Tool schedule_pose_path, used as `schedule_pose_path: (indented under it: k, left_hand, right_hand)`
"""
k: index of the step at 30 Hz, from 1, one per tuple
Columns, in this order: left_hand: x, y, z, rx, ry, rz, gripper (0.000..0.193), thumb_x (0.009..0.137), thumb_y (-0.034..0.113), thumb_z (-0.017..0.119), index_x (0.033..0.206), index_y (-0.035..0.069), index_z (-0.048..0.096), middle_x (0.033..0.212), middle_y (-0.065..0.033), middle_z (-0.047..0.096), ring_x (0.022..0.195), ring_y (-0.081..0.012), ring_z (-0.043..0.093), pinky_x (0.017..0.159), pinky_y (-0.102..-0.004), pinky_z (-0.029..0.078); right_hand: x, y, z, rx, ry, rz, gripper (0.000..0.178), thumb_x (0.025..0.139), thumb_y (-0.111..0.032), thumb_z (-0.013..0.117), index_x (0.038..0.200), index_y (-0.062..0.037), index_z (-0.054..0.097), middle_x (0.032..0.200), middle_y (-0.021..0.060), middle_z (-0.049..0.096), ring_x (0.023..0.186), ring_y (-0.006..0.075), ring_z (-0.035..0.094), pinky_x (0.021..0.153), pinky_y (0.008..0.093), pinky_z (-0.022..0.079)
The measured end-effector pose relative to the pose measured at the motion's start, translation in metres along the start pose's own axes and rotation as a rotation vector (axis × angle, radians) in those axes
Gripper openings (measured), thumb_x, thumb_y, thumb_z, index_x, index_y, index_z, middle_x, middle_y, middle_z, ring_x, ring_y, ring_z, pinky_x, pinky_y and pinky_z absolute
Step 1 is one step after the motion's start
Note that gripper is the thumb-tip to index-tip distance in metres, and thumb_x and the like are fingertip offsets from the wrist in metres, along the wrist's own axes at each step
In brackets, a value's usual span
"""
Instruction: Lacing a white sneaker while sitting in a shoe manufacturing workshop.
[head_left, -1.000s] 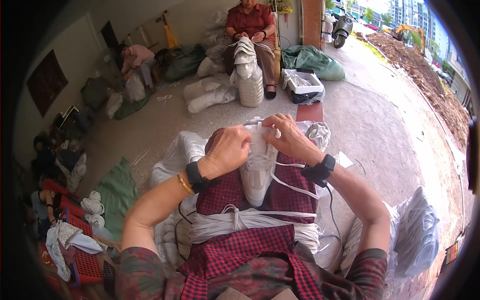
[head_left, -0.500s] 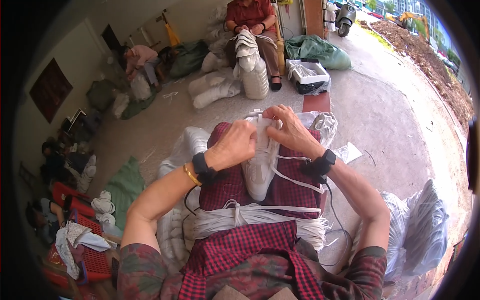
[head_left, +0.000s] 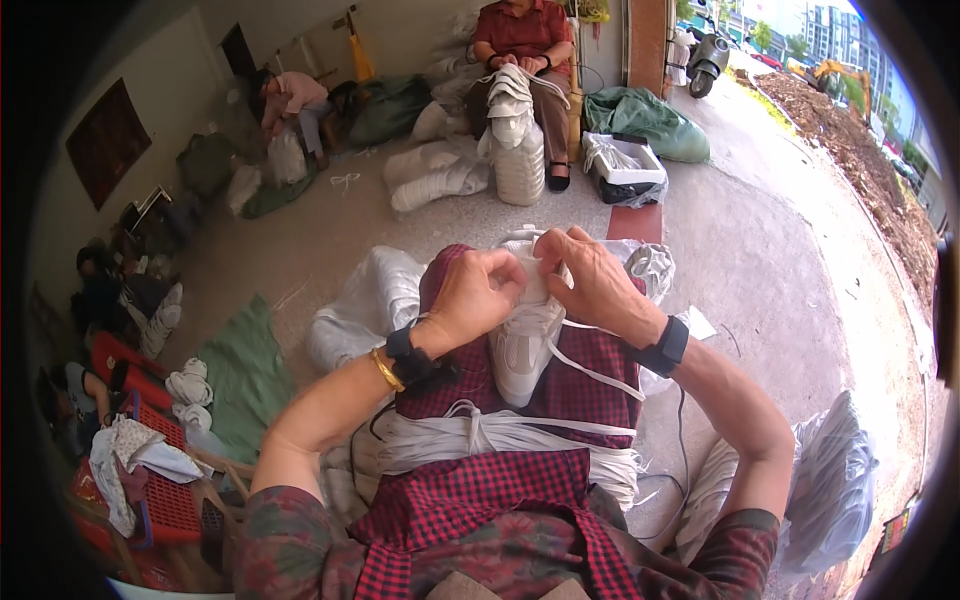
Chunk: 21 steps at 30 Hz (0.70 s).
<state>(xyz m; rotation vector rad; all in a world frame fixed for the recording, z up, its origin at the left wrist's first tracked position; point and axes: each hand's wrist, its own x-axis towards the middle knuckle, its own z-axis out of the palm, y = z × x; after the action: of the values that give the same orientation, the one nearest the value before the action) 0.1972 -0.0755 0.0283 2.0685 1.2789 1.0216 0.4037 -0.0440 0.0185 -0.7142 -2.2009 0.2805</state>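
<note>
Lacing a white shoe on the lap

The white shoe [head_left: 522, 340] lies on the person's knees, over the red checked cloth [head_left: 590, 370], toe toward the body. The left hand [head_left: 478, 292] and right hand [head_left: 588, 280] meet at its far end, fingers of both pinched closed on the white lace [head_left: 590, 365], which trails off to the right. Judged from this, the lace wants even tension on both sides, kept flat as it goes through each eyelet. A bundle of white laces [head_left: 500, 435] lies across the lap just below; 1 seated person [head_left: 520, 60] works across the floor.
</note>
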Motion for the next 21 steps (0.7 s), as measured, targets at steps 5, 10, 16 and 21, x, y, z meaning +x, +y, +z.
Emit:
schedule_pose_path:
  k: [5, 10, 16, 21]
  left_hand:
    - [-0.009, -0.015, 0.009, 0.001, 0.12, 0.11, 0.011, 0.079, -0.004, 0.064, 0.089, -0.002, 0.066, 0.081, -0.0166, 0.068, 0.075, -0.0275, 0.068, 0.068, -0.0349, 0.053]
    - [-0.012, -0.012, 0.012, 0.314, 0.174, 0.277, 0.013, 0.08, 0.003, 0.069, 0.092, -0.002, 0.064, 0.089, -0.0186, 0.066, 0.081, -0.037, 0.068, 0.071, -0.0429, 0.054]
    - [-0.015, -0.013, 0.011, 0.4, 0.228, 0.242, 0.011, 0.08, 0.006, 0.071, 0.087, -0.001, 0.064, 0.087, -0.0181, 0.065, 0.075, -0.036, 0.066, 0.066, -0.0439, 0.053]
    - [-0.011, -0.023, 0.012, 0.227, 0.231, 0.18, 0.011, 0.078, 0.008, 0.072, 0.08, 0.0, 0.064, 0.074, -0.0168, 0.065, 0.067, -0.0327, 0.065, 0.061, -0.0427, 0.051]
  right_hand:
    - [0.002, -0.009, 0.002, -0.108, -0.089, 0.044, 0.028, 0.076, -0.001, 0.061, 0.103, -0.0048, 0.053, 0.08, 0.0078, 0.066, 0.09, 0.0306, 0.061, 0.071, 0.043, 0.052]
    - [0.001, -0.016, 0.005, -0.123, -0.095, 0.115, 0.029, 0.074, 0.0, 0.065, 0.099, -0.0059, 0.053, 0.08, 0.0046, 0.067, 0.091, 0.0283, 0.06, 0.074, 0.0403, 0.05]
    - [0.0, -0.021, 0.007, -0.121, -0.07, 0.162, 0.029, 0.072, 0.0, 0.067, 0.097, -0.0062, 0.054, 0.081, 0.0036, 0.067, 0.093, 0.0285, 0.06, 0.077, 0.0399, 0.049]
    - [-0.002, -0.022, 0.008, -0.119, -0.045, 0.178, 0.028, 0.072, -0.001, 0.067, 0.097, -0.0066, 0.056, 0.081, 0.0025, 0.067, 0.092, 0.0274, 0.06, 0.077, 0.0395, 0.049]
